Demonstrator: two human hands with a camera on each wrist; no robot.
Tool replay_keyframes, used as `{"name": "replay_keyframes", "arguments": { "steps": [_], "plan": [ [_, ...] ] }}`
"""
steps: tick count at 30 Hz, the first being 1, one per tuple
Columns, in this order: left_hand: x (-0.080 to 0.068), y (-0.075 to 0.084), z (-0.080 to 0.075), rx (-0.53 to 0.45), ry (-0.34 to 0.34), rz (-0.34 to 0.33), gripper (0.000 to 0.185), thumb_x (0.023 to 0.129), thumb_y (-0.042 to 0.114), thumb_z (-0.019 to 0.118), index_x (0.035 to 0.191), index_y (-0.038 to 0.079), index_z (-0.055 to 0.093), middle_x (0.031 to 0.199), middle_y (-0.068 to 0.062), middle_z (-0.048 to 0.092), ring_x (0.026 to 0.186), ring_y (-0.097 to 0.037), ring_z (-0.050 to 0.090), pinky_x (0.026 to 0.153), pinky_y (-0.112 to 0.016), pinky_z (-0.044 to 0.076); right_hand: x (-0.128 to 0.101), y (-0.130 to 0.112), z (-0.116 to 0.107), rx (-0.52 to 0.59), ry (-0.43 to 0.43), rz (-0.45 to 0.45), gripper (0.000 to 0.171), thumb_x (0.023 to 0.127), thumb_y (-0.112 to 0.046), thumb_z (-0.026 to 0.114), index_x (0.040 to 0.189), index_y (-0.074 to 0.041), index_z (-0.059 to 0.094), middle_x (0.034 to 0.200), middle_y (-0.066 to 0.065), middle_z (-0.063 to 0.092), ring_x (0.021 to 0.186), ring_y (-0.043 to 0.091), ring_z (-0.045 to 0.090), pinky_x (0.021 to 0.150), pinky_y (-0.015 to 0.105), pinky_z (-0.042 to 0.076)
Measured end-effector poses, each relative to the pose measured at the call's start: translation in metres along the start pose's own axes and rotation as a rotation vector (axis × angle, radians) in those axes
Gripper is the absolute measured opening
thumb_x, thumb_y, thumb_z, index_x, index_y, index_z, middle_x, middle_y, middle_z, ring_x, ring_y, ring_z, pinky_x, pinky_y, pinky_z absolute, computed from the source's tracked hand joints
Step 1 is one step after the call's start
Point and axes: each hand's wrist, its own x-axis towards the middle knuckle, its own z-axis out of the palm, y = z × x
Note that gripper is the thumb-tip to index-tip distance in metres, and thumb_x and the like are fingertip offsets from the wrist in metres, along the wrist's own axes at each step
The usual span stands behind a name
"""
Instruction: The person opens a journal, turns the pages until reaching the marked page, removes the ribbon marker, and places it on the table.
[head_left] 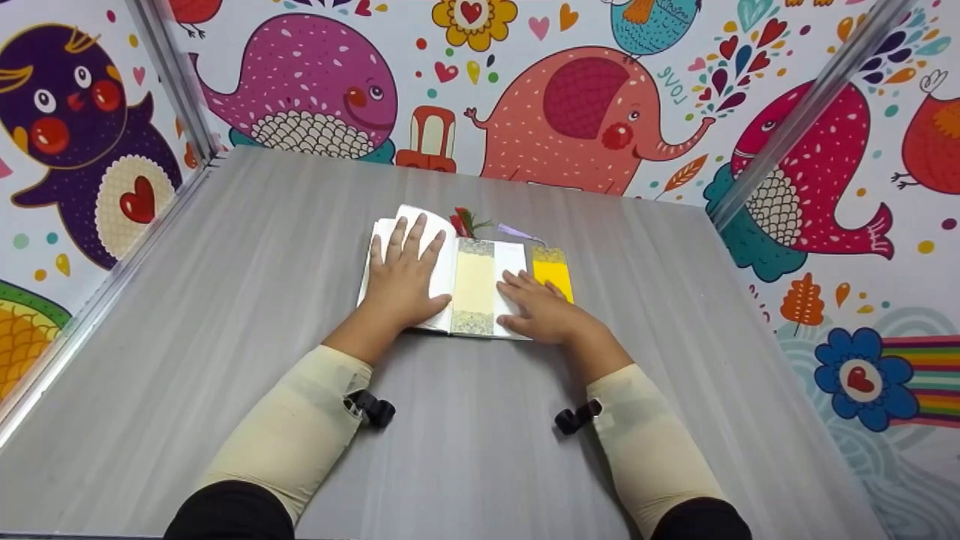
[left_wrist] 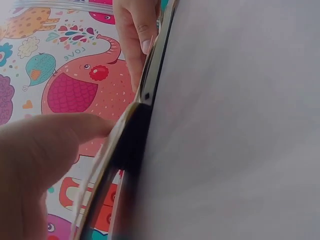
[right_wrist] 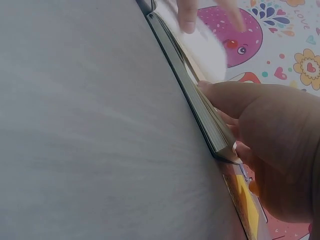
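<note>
An open book (head_left: 512,259) with white pages lies on the table. My left hand (head_left: 405,281) rests on its left page, fingers spread and straight. On the right page, along the inner fold, is a cream bookmark (head_left: 475,281) with patterned ends. My right hand (head_left: 544,309) rests at the right page's outer edge, fingers loosely extended. In the right wrist view its thumb touches the page beside the thick page block (right_wrist: 215,132). A yellow bookmark (head_left: 551,274) lies right of the book, its lower part hidden by the right hand.
Red (head_left: 457,223) and green tassels stick out above the book's top edge. A lilac tassel (head_left: 517,233) lies beyond the right page. The grey table (head_left: 480,450) runs back to a wall (head_left: 585,112) printed with cartoon animals, with metal posts at the corners.
</note>
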Motion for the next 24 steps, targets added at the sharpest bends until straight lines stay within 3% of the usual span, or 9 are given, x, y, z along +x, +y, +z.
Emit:
{"name": "replay_keyframes", "arguments": {
  "steps": [9, 24],
  "plan": [
    [0.000, -0.005, 0.006, -0.063, -0.169, -0.011, 0.076, 0.103, 0.048, 0.058, 0.170, 0.023, 0.032, 0.183, -0.011, 0.009, 0.170, -0.038, 0.000, 0.134, -0.069, 0.006, 0.000, 0.001, 0.001, -0.004, 0.008, -0.003, 0.077, 0.106, -0.055, 0.054, 0.171, -0.023, 0.029, 0.182, -0.001, 0.018, 0.171, 0.028, 0.010, 0.134, 0.068, 0.005],
    [-0.002, -0.012, 0.005, -0.137, -0.343, -0.035, 0.075, 0.106, 0.058, 0.046, 0.171, 0.024, 0.030, 0.181, -0.015, 0.019, 0.167, -0.044, 0.014, 0.133, -0.069, 0.013, 0.002, -0.003, 0.001, -0.020, 0.033, 0.013, 0.075, 0.104, -0.052, 0.056, 0.169, -0.021, 0.034, 0.180, 0.001, 0.025, 0.170, 0.031, 0.016, 0.133, 0.069, 0.008]
  ]
}}
